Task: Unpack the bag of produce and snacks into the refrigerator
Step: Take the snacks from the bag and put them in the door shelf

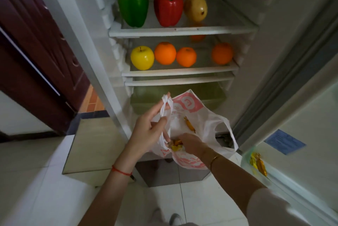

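Bag [190,108]: thin white plastic with red print, held in the air in front of the open refrigerator [182,30], low, near the drawer level. Left hand [146,130] pinches 1 knotted handle between fingers and thumb, holding the mouth up and open. Right hand [190,145] is reached inside the bag, fingers curled on a cluster of yellow-wrapped snacks [175,146]; looks like a grip, though the fingertips are partly hidden. 1 more wrapped snack [190,125] shows through the plastic higher up.

Progress, judged from the shelves: produce appears done.
- Top shelf [182,31]: green pepper [133,4], red pepper [168,8], pear [195,8], in a row, left to right.
- Second shelf [179,72]: yellow apple [142,58], then 3 oranges [165,53] at the front; a 4th orange shape sits further back, blurred.
- Crisper drawer [179,97]: contents unclear through the tinted front.
- Door bin [256,169], right side: a few yellow-wrapped snacks [258,163] already in.

Left to do: the remaining snacks in the bag, likely bound for that door bin. No produce visible in the bag.
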Available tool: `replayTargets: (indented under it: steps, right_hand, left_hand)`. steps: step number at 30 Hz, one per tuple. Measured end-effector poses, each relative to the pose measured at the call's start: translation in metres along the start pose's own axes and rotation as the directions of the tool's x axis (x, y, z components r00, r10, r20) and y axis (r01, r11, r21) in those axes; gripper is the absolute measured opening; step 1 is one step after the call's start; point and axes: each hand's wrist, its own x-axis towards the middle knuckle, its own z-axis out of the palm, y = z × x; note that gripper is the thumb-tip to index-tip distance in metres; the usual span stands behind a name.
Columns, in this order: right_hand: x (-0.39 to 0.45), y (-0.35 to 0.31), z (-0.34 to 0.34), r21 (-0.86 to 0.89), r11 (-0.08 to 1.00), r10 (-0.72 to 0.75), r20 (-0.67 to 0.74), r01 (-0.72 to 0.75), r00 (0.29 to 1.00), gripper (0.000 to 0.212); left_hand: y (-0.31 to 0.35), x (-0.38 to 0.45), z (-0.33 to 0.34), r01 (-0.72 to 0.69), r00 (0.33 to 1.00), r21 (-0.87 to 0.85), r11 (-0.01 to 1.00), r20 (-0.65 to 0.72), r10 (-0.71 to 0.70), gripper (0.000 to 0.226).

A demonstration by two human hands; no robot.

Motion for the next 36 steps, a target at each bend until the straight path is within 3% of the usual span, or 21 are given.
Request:
replayTargets:
  steps: [6, 10, 14, 17, 23, 27, 31, 36]
  right_hand:
    - [0.014, 0.012, 0.014, -0.119, 0.991, -0.074, -0.139, 0.058, 0.987, 0.029]
    - [0.014, 0.005, 0.014, -0.126, 0.982, -0.149, -0.064, 0.14, 0.987, 0.03]
    - [0.022, -0.007, 0.017, -0.079, 0.99, -0.123, -0.043, 0.12, 0.991, 0.031]
    - [0.035, -0.007, 0.027, -0.055, 0.986, -0.16, -0.021, 0.158, 0.987, 0.051]
    - [0.033, -0.013, 0.023, -0.052, 0.991, -0.129, -0.055, 0.126, 0.99, 0.026]
    - [0.038, -0.014, 0.026, -0.101, 0.987, -0.134, -0.071, 0.126, 0.988, 0.035]
    - [0.053, -0.001, 0.039, -0.158, 0.982, -0.109, -0.034, 0.102, 0.993, 0.032]
    - [0.024, -0.007, 0.011, 0.01, 0.998, -0.062, -0.201, 0.066, 0.978, 0.034]
  left_hand:
    - [0.001, 0.004, -0.005, 0.022, 1.0, -0.033, 0.999, 0.019, -0.021, 0.063]
    - [0.001, 0.01, -0.007, 0.017, 0.999, -0.018, 1.0, 0.034, -0.017, 0.063]
    - [-0.003, 0.015, -0.007, 0.003, 0.999, -0.012, 1.0, 0.039, -0.003, 0.063]
    - [-0.005, 0.015, -0.008, 0.002, 0.999, -0.001, 1.0, 0.038, -0.002, 0.063]
    - [-0.007, 0.012, -0.012, -0.005, 0.999, -0.014, 1.0, 0.032, 0.006, 0.062]
    - [-0.003, 0.008, -0.012, 0.017, 0.999, -0.022, 1.0, 0.03, -0.017, 0.062]
    - [-0.001, 0.005, -0.011, 0.01, 1.0, -0.034, 0.999, 0.029, -0.009, 0.062]
    - [-0.001, 0.008, -0.004, -0.032, 0.999, -0.009, 0.999, 0.039, 0.033, 0.061]
